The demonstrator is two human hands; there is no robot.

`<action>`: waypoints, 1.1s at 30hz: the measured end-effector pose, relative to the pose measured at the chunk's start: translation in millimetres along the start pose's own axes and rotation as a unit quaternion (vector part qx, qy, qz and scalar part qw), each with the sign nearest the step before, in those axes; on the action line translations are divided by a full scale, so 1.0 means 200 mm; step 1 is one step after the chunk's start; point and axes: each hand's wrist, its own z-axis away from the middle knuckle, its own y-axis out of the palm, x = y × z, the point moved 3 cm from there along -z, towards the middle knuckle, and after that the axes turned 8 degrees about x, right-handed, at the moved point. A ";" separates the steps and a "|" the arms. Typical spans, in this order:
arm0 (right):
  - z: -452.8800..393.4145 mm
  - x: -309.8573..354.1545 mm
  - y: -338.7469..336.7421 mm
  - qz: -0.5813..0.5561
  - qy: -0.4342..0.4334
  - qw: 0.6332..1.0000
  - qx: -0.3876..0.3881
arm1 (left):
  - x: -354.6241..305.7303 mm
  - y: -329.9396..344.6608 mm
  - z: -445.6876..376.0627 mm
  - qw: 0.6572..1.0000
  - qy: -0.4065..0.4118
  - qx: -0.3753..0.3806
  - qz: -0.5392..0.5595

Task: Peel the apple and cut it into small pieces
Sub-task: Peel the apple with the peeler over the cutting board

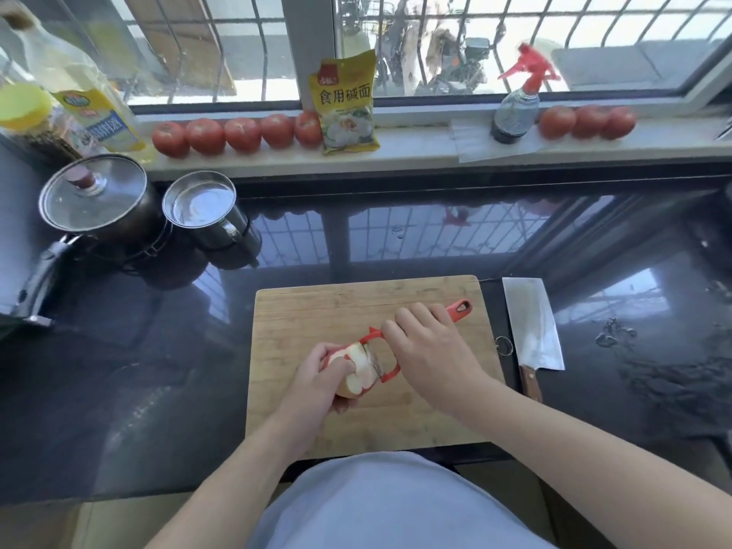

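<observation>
Apple: round red-skinned apple (pixel 358 370), partly peeled to pale flesh with red strips left, held just above the rectangular bamboo cutting board (pixel 317 311), near its front middle.
Left hand: left hand (pixel 317 380) cupped round the apple's left and under side, fingers (pixel 344 366) curled and clamped on the fruit, thumb pressed on the bare flesh.
Right hand: right hand (pixel 429 346) wrapped round the handle of the orange-red plastic Y-shaped peeler (pixel 382 352), fingers closed on it, handle end poking out past the knuckles toward the board's far right corner.
Key relation: peeler head set against the apple's right flank, blade touching the surface; handle running up and away to the right, so the long axis slants from apple toward far right. Apple lies directly left of the peeling fingers, between the two hands.
Step in hand: peeling, judged roughly halfway; red skin showing at the top and lower edge.
Next move calls for: likely a stroke across the remaining skin, then a turn of the fruit by the left hand.
Cutting tool: broad steel cleaver with wooden handle (pixel 532 330) flat on the dark glossy tabletop (pixel 158 370), just beside the board's right edge, nearer the right hand.
Risk: thumb close to the blade's path.
</observation>
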 end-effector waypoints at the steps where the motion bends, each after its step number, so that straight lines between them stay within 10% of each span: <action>1: 0.00 -0.01 0.02 -0.001 0.001 1.000 0.005 | 0.00 -0.01 0.00 1.000 0.003 0.000 0.005; 7: 0.07 -0.24 0.32 0.044 0.163 0.963 0.210 | 0.01 -0.01 0.04 0.999 0.007 0.031 0.036; 14: 0.12 -0.19 0.23 0.064 0.179 0.955 0.229 | 0.03 0.02 0.04 0.999 0.014 -0.002 0.052; 20: 0.09 -0.05 -0.02 -0.014 0.061 0.998 -0.031 | 0.02 0.04 0.03 0.998 0.018 -0.010 0.062; 26: 0.07 0.04 -0.04 -0.023 0.067 0.994 -0.082 | -0.01 0.10 0.04 0.992 0.036 -0.002 0.123; 33: 0.11 -0.20 0.21 0.037 0.203 0.957 0.203 | 0.03 0.07 0.05 0.984 0.029 0.033 0.174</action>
